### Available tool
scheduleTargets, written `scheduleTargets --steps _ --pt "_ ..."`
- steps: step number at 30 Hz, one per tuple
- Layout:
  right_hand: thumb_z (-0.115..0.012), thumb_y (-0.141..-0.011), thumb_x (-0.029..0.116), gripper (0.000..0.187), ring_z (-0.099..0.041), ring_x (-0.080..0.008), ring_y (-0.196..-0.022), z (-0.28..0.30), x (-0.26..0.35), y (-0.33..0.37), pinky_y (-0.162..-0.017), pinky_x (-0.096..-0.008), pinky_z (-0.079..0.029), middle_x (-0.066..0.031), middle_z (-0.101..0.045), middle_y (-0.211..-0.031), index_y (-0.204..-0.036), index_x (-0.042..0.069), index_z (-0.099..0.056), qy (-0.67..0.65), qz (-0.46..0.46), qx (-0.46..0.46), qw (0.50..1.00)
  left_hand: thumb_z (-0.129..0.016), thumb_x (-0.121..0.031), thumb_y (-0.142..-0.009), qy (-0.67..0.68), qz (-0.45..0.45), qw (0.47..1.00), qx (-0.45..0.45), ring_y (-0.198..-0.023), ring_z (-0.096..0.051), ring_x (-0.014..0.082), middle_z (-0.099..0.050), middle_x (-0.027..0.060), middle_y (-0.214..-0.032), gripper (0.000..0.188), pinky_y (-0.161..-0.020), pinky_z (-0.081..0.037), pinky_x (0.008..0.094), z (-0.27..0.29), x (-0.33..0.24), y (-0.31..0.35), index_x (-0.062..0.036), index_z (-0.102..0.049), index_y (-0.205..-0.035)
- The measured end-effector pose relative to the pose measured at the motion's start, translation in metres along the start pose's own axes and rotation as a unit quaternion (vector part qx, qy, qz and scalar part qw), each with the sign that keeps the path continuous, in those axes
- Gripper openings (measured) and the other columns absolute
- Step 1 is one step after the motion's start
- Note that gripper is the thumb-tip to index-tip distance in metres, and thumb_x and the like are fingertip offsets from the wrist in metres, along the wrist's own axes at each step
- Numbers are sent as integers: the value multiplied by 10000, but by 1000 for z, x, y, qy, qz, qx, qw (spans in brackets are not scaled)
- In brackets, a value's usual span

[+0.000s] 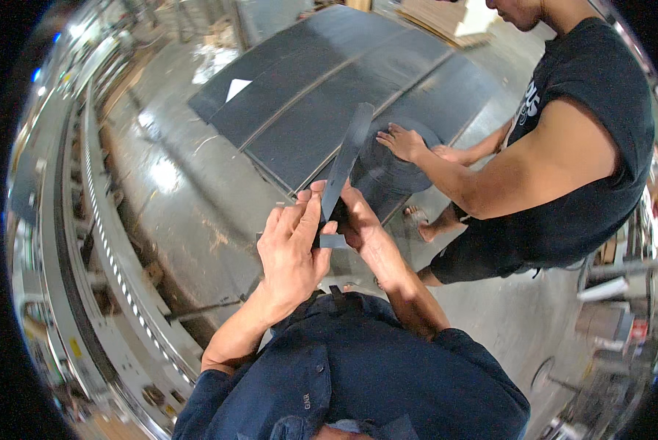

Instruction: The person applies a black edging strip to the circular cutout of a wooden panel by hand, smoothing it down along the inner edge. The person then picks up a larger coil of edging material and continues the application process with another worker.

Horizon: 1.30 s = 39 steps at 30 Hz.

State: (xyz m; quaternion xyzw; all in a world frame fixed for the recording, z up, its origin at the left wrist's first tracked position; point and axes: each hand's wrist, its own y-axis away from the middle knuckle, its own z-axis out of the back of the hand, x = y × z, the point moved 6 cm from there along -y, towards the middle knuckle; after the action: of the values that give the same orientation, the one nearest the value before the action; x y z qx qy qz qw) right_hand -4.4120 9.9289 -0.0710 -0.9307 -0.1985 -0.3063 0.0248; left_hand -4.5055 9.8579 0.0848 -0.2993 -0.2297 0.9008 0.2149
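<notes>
In the head view, a long, flat, dark-grey strip (346, 154) is held at the centre of the frame, its lower part between the hands and its far end angled toward the upper right. It is pinched by the fingers of the left hand (292, 235), which is bent in from the left. The right hand (360, 216) is curled about the lower part from the other side, its fingertips partly hidden. Between the palms a short grey end piece (333, 240) is seen; whether it is joined to the strip cannot be told.

The upper centre is filled by a broad, dark-grey panelled surface (292, 110) crossed by pale seams, with a white triangular piece (237, 89) lying near its left corner. At the upper right, a co-worker in a black shirt (593, 88) is seen, one hand held out just right of the strip. The left side is taken up by a long grey machine rail (98, 198) with white dashes, beside the grey concrete floor (189, 213).
</notes>
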Motion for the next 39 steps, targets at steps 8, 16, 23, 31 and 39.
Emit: scheduleTargets --steps 8,16,23,31,39 --pt "-476 -992 315 323 -624 -153 -902 11 36 -52 -764 -299 -552 -59 -613 -974 -1099 23 -565 -178 83 -142 970 -647 -66 -856 255 -55 956 131 -917 -614 268 -622 177 -1063 399 -801 -488 323 -37 69 -99 3 -591 -1245" --pt "-447 -977 510 542 -602 -225 -1069 3 55 -44 -930 -352 -489 -96 -642 -1092 -1224 40 -555 -43 176 -258 949 -624 -141 -896 518 83 775 353 -963 -535 151 -500 107 -1145 465 -812 -458 286 -87 89 -135 0 -505 -1323" --pt "-459 -968 521 559 -568 -213 -1106 18 55 -34 -948 -376 -480 -101 -607 -1166 -1267 54 -532 -85 207 -274 935 -605 -120 -910 532 90 737 407 -1003 -527 93 -567 43 -1129 457 -886 -438 248 -118 71 -146 6 -486 -1333" --pt "-428 -964 553 564 -584 -225 -1077 20 62 -32 -919 -385 -504 -101 -618 -1148 -1250 81 -543 -107 232 -271 928 -612 -147 -922 475 137 725 479 -992 -538 94 -586 45 -1116 471 -877 -433 230 -124 65 -147 28 -478 -1338" --pt "-475 -937 563 583 -648 -240 -970 12 63 -52 -852 -395 -550 -144 -637 -1101 -1165 30 -542 -172 229 -196 938 -555 -79 -936 463 9 744 481 -991 -514 121 -580 65 -1126 328 -869 -405 256 -73 82 -175 54 -578 -1234"
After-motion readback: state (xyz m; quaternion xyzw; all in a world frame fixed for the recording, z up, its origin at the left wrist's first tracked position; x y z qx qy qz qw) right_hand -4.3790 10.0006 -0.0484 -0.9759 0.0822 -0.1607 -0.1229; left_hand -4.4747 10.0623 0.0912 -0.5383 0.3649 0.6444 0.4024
